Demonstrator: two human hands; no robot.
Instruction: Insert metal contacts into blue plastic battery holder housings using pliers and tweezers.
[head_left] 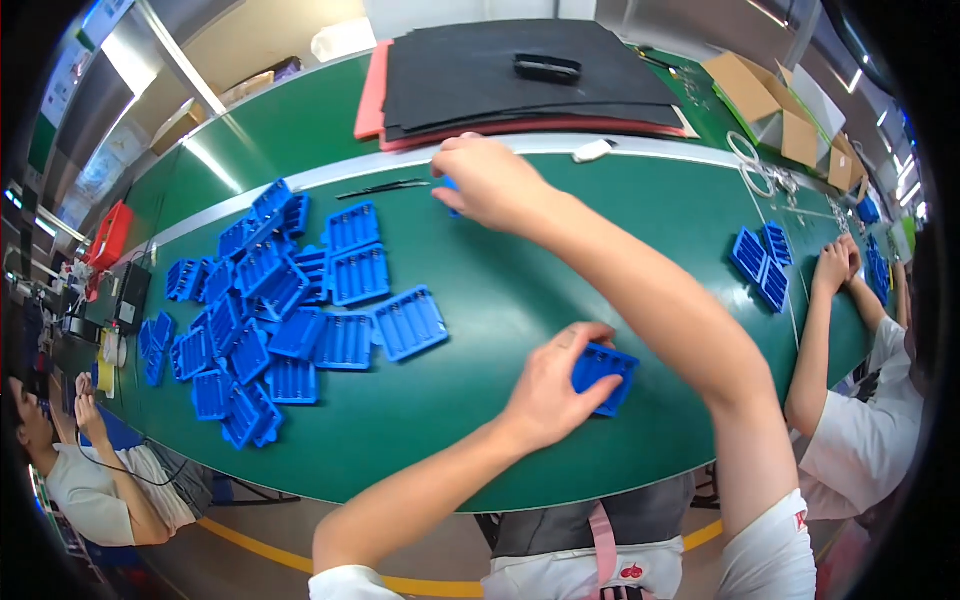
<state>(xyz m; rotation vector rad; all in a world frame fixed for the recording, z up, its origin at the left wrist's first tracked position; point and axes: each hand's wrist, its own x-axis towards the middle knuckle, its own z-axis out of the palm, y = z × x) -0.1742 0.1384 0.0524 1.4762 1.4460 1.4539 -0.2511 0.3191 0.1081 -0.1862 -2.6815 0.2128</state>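
Observation:
My left hand [552, 388] grips a blue battery holder [618, 370], a shallow tray with slots, near the front edge of the green table; its fingers and thumb wrap the tray's left part. Across the table my right hand [492, 182] is stretched far forward, fingers curled down around a blue plastic piece [453, 186]. Most of that piece is hidden under the hand. To the left lies a heaped pile of similar blue battery holders [262, 270], some stacked and tilted. One holder [410, 323] lies at the pile's right edge.
Dark tweezers [382, 187] lie by the metal strip. Beyond it sits a stack of black sheets [450, 80] with a black object [547, 68] on top. A cardboard box [770, 100] and more blue holders [760, 265] are at right. Co-workers sit on both sides.

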